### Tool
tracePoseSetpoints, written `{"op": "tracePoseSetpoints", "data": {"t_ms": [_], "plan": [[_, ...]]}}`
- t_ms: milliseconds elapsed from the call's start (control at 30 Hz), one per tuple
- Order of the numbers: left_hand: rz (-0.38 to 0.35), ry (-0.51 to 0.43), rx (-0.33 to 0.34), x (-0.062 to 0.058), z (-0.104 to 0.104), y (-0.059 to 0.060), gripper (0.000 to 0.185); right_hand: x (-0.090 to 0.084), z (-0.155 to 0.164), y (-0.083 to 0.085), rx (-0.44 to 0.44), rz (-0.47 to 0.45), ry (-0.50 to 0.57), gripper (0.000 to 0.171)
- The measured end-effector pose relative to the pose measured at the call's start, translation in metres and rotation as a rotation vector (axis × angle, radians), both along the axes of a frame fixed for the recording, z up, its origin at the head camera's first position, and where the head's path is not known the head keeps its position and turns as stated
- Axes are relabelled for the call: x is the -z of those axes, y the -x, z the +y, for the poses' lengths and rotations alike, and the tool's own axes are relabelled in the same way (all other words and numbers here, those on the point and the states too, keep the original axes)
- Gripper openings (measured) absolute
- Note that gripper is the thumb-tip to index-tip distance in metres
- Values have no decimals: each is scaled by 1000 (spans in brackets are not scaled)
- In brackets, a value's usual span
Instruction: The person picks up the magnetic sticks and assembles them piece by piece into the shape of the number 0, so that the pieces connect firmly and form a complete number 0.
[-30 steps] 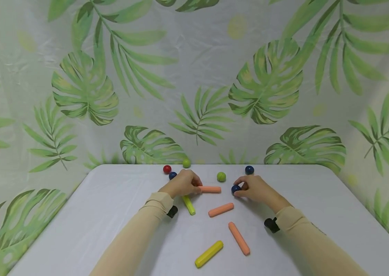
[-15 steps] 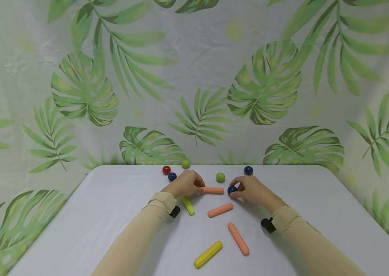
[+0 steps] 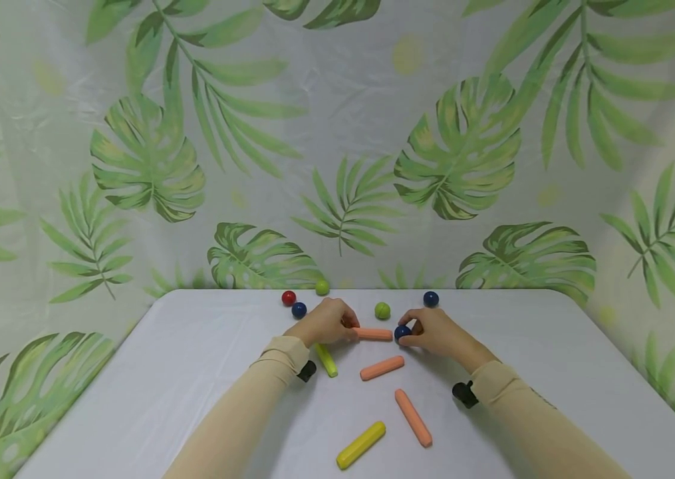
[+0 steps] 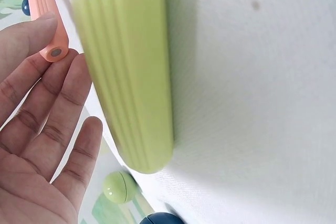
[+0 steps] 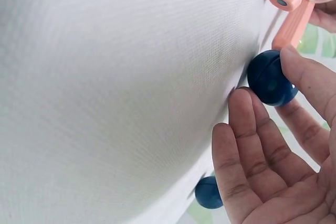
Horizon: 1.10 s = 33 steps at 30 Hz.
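My left hand (image 3: 328, 320) pinches one end of an orange ribbed rod (image 3: 374, 334) between thumb and fingers. A small metal disc shows in the rod's near end in the left wrist view. Opposite, my right hand (image 3: 435, 330) holds a dark blue ball (image 5: 270, 77) between thumb and fingertips, low over the white table. The rod's far end points straight at this ball, right at its side in the head view. Below the left hand lies a yellow-green rod (image 4: 126, 72), partly hidden by the hand in the head view.
On the table (image 3: 205, 412) nearer me lie two more orange rods, one short-looking (image 3: 382, 368) and one slanted (image 3: 413, 418), plus a yellow rod (image 3: 361, 445). Along the back are a red ball (image 3: 288, 298), two green balls (image 3: 382, 311) and two other blue balls (image 3: 431, 299).
My left hand has shifted the orange rod a little to the right. My right hand has brought the blue ball leftward, and the gap between ball and rod has nearly closed.
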<state>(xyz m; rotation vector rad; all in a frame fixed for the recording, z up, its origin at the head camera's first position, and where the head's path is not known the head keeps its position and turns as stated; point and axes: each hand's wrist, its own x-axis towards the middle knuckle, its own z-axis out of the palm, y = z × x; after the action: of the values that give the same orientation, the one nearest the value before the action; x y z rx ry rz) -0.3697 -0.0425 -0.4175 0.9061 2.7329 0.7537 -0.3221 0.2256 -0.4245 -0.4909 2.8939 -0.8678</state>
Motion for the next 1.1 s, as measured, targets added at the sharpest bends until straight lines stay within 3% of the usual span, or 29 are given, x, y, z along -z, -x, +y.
{"op": "tracePoseSetpoints", "data": {"t_ms": [1100], "plan": [[17,-2,-2,0,5,0,6,3,5,-2,-4,5,27,32]]}}
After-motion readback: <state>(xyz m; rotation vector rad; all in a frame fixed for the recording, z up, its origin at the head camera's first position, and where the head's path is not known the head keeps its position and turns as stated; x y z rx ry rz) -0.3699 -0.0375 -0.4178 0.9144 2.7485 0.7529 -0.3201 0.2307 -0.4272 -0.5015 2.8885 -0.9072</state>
